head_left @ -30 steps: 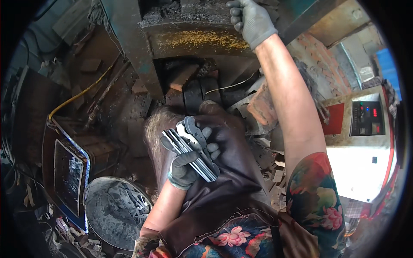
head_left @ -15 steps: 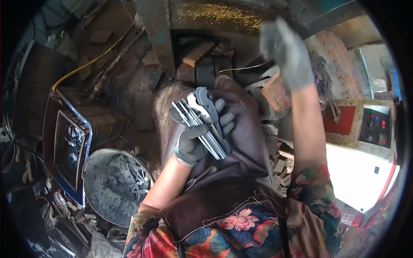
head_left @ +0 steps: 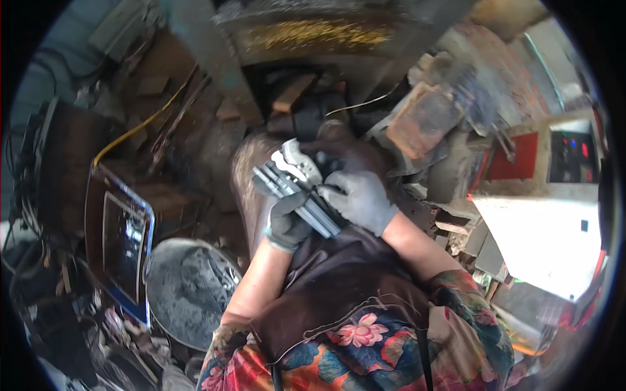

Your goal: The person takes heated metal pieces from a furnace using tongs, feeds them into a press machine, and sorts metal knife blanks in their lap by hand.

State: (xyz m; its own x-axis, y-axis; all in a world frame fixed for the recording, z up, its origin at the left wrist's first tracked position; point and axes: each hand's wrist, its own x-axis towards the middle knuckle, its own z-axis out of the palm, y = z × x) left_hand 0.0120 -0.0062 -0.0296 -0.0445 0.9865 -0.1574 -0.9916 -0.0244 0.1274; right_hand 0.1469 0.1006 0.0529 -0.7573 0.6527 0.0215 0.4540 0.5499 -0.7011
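My left hand [head_left: 290, 225], in a dark grey glove, is wrapped round a bundle of flat grey metal plates [head_left: 313, 212] above my lap. The plates lie side by side with their edges up. A few shaped plates with curved outlines [head_left: 301, 163] stick out at the far end of the bundle. My right hand [head_left: 364, 201], in a lighter grey glove, is closed at the right side of the bundle. Its thumb and fingers pinch at the plates' edge, though the fingertips are partly hidden.
A dark apron [head_left: 352, 267] covers my lap. On the left stand a round bucket [head_left: 189, 293] with metal pieces and a blue-edged frame [head_left: 151, 260]. A white control box [head_left: 541, 228] stands at right, near a brick [head_left: 424, 120]. Ahead is a metal machine frame [head_left: 313, 58].
My right hand has come down from the upper right to the bundle of plates. My left hand keeps its hold, and the view has shifted slightly.
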